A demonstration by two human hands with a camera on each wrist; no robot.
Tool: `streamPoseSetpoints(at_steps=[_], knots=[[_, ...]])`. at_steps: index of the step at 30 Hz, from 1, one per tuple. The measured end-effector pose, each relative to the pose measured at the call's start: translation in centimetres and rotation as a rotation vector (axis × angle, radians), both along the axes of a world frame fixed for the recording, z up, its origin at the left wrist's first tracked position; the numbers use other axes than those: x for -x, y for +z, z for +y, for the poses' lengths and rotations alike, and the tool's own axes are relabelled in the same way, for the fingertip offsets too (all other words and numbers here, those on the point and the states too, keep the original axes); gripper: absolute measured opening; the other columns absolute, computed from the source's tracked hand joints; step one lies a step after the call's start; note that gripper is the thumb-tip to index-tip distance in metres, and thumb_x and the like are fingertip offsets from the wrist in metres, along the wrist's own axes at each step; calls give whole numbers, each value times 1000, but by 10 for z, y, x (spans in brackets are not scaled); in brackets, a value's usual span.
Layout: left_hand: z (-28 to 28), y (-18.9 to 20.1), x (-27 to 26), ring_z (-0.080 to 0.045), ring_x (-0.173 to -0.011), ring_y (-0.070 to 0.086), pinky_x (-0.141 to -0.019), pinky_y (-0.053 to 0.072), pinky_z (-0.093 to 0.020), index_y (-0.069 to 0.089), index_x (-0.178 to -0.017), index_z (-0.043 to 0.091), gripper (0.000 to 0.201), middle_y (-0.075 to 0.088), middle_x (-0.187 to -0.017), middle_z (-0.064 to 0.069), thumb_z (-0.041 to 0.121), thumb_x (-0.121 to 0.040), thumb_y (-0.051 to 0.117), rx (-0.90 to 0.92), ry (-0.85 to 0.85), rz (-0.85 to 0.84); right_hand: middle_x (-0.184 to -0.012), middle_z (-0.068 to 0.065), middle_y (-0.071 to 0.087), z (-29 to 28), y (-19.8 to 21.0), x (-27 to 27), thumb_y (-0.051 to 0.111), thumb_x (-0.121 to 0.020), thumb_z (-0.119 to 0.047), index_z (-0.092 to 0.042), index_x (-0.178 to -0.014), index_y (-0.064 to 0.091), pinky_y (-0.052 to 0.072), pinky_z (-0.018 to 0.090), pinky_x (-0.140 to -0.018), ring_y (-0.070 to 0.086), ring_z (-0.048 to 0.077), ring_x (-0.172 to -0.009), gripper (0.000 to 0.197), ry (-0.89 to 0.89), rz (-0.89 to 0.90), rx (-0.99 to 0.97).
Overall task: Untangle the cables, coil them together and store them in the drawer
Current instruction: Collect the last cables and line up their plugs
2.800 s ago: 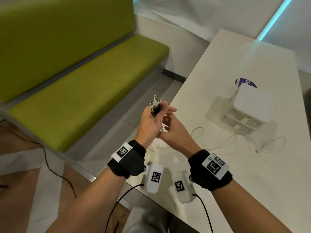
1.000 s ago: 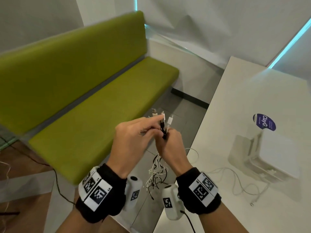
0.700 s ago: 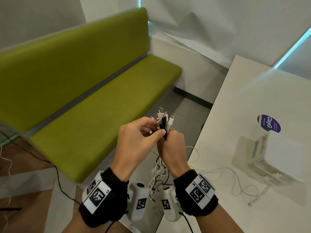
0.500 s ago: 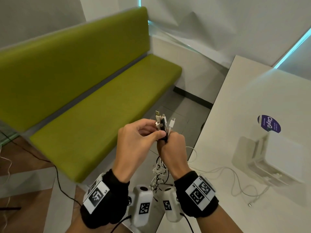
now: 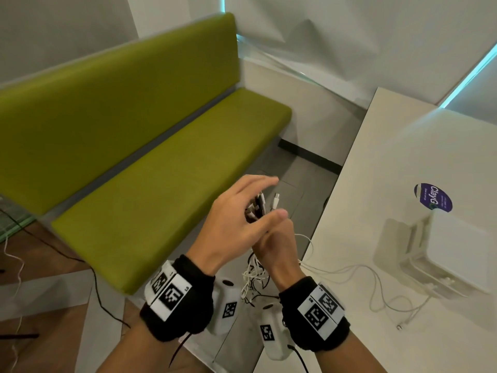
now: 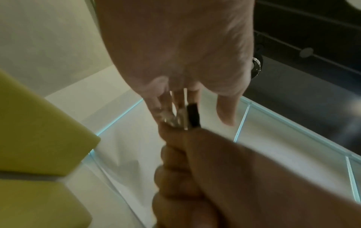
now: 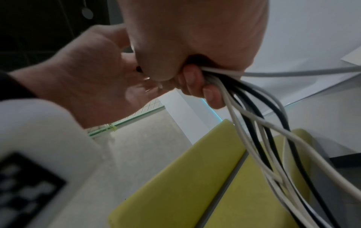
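A bundle of white and black cables (image 5: 254, 278) hangs from my right hand (image 5: 273, 234), which grips it in a fist just below the plugs (image 5: 258, 207). The right wrist view shows my fingers (image 7: 195, 80) curled round the strands (image 7: 263, 123). My left hand (image 5: 269, 196) is beside the plug ends with its fingers straight, and its fingertips (image 6: 166, 104) lie against the plugs (image 6: 187, 115). One white cable (image 5: 376, 284) trails from the bundle across the table. The white drawer unit (image 5: 454, 251) stands on the table at the right.
Both hands are over the left edge of the white table (image 5: 390, 157), above the floor gap. A green bench (image 5: 161, 170) runs along the left. A purple round sticker (image 5: 433, 197) is stuck behind the drawer unit. Dark wires lie on the floor at the lower left.
My left hand has let go of the plug ends it was pinching, and its fingers have straightened. The right hand keeps its grip on the bundle.
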State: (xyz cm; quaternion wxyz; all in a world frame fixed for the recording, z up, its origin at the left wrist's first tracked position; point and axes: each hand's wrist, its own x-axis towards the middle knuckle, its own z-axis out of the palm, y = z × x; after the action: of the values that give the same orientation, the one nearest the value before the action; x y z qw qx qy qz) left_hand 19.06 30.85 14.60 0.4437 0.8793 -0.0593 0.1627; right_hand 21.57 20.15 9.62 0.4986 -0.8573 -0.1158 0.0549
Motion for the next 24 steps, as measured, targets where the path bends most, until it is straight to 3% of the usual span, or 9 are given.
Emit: streamPoseSetpoints(at_steps=[2, 3, 6, 8, 11, 13, 17, 21, 24], knots=[[-2, -6, -4, -1, -115, 56, -97, 47, -25, 63, -125, 23, 47, 60, -123, 15, 43, -83, 72, -34, -22, -10, -76, -6, 52, 1, 7, 7, 52, -94, 3, -16, -86, 54, 45, 16, -61, 48, 2, -65, 20, 91, 25, -185], [-3, -7, -4, -2, -110, 59, -93, 48, -25, 63, -124, 22, 46, 62, -118, 15, 40, -82, 73, -33, -24, -22, -77, -5, 53, 1, 9, 8, 50, -93, 7, -15, -84, 55, 43, 14, -60, 50, 0, -66, 24, 132, -20, -271], [-3, -10, -7, -1, -103, 63, -89, 50, -23, 66, -122, 21, 40, 68, -111, 15, 31, -84, 74, 20, -24, -69, -74, -12, 61, 5, 6, 5, 53, -90, -1, -32, -80, 56, 47, 19, -56, 60, 1, -67, 33, 168, -144, -257], [-4, -10, -8, 0, -97, 65, -85, 52, -23, 72, -110, 20, 27, 71, -106, 13, 27, -84, 74, 51, -19, -97, -80, -12, 65, 7, 5, 5, 55, -91, -6, -33, -86, 56, 53, 24, -60, 65, 4, -74, 27, 159, -151, -218], [-3, -13, -8, -3, -81, 67, -73, 52, -21, 75, -89, 18, 7, 72, -87, 12, 23, -83, 75, 58, 58, -142, -77, -11, 65, 6, 9, 5, 56, -92, -3, -36, -82, 53, 50, 17, -57, 64, -2, -70, 35, 144, -76, -203], [-2, -16, -5, -4, -73, 65, -66, 49, -18, 72, -79, 17, 6, 70, -77, 12, 21, -82, 75, 48, 113, -176, -72, -9, 65, 4, 13, 6, 56, -93, -6, -34, -76, 55, 45, 14, -50, 62, -4, -62, 32, 125, -2, -160], [-3, -20, -1, -5, -63, 62, -58, 46, -18, 71, -70, 15, 15, 67, -67, 11, 23, -80, 78, 40, 144, -209, -61, -6, 64, 3, 19, 12, 55, -95, -13, -26, -76, 59, 40, 22, -43, 57, 2, -49, 23, 144, 127, -148], [-4, -19, 0, -2, -68, 67, -61, 53, -23, 76, -76, 14, 16, 73, -74, 9, 28, -84, 76, 74, 88, -258, -57, -10, 52, 4, 26, 16, 52, -94, 1, -21, -81, 52, 31, 13, -39, 50, -1, -40, 26, 186, 187, -213], [-2, -17, -1, 1, -71, 68, -62, 54, -26, 78, -79, 15, 14, 74, -77, 10, 28, -84, 75, 61, 86, -247, -49, 2, 48, 3, 30, 17, 48, -87, 7, -3, -88, 53, 28, 19, -34, 46, 14, -36, 11, 218, 314, -268]])
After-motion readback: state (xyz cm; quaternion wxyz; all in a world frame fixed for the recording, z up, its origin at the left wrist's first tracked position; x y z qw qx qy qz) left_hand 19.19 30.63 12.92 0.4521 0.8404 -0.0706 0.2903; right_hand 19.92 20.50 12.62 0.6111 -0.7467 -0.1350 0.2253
